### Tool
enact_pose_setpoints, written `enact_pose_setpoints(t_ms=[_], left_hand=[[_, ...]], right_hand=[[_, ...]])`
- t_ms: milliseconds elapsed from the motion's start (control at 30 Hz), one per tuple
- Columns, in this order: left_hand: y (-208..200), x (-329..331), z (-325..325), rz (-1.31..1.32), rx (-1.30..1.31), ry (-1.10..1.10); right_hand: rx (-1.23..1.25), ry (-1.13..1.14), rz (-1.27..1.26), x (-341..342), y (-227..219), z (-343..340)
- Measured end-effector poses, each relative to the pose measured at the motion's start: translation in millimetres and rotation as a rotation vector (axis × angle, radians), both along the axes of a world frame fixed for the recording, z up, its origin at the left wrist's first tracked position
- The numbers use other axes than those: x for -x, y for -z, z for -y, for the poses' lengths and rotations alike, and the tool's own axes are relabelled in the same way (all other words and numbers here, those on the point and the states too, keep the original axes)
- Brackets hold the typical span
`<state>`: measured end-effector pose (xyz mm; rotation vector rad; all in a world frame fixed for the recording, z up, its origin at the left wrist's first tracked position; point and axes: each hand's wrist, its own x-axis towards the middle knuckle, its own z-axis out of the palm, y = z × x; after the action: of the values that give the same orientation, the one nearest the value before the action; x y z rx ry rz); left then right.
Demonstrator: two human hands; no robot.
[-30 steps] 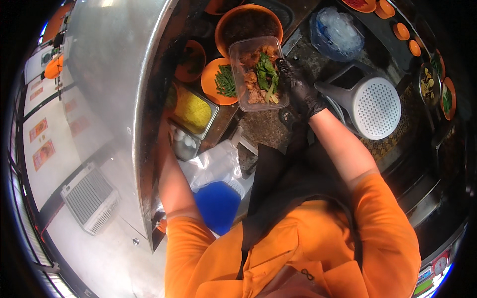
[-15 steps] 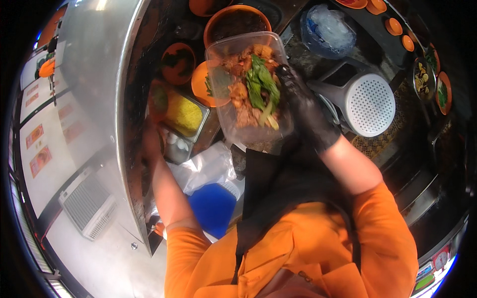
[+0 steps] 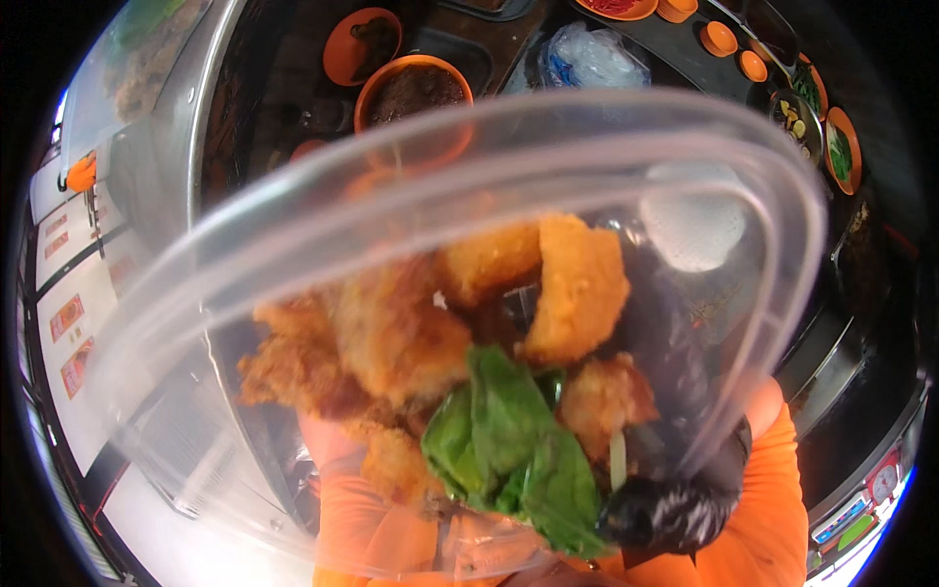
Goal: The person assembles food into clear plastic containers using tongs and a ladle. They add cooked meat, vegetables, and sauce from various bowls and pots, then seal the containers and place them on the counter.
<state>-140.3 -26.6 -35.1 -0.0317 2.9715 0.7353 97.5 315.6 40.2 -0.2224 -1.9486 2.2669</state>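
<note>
A clear plastic food container (image 3: 797,210) fills the middle of the view, lifted close and tilted. Inside lie browned fried meat pieces (image 3: 401,328), orange-yellow chunks (image 3: 577,284) and wilted green leaves (image 3: 509,450). My right hand (image 3: 685,504), in a black glove, grips the container at its lower right, fingers curled around the side. Part of my left forearm (image 3: 328,440) shows through the plastic at the lower left. The left hand itself is hidden behind the container and food, so its fingers do not show.
Behind the container stand an orange bowl of dark sauce (image 3: 416,93) and another orange bowl (image 3: 362,46). A bundled plastic bag (image 3: 592,57) lies farther back. Small orange cups (image 3: 719,39) and a bowl of greens (image 3: 843,152) line the far right. A metal panel (image 3: 171,166) borders the left.
My right hand has brought the container up much closer and tilted it. It now covers most of the counter, my apron and my left hand.
</note>
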Motion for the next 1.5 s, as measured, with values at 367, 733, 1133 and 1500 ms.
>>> enact_pose_setpoints(t_ms=[367, 733, 1133, 1500], left_hand=[[-17, -23, -51, 0.043, -0.070, -0.063], [93, 35, 116, 0.080, 0.197, -0.076], [93, 34, 80, 0.016, 0.453, 0.146], [-19, -140, -85, 0.095, 0.199, 0.592]], right_hand=[[0.462, -0.097, 0.094, -3, -39, -21], [0.543, 0.019, 0.279, 25, 82, -9], [0.693, 0.088, 0.235, 60, 199, 16], [0.539, 0.386, 0.261, 82, 237, 32]])
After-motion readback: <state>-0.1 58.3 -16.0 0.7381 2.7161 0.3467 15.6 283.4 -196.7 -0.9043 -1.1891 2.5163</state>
